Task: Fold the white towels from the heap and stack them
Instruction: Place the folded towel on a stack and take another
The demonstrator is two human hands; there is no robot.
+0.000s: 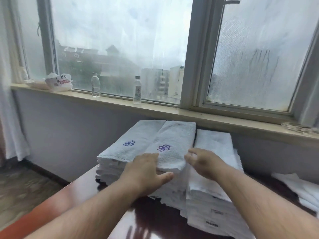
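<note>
Windowsill (172, 112) w/ 2 bottles (95, 85), 3 towel stacks (131, 144) below; left hand (146, 171) pinches top towel (174, 140), right hand (202, 163) open, touching it.

Single head-worn wide-angle view — forward and down, close over the stacked towels (176, 135), window (120, 40) beyond.
</note>
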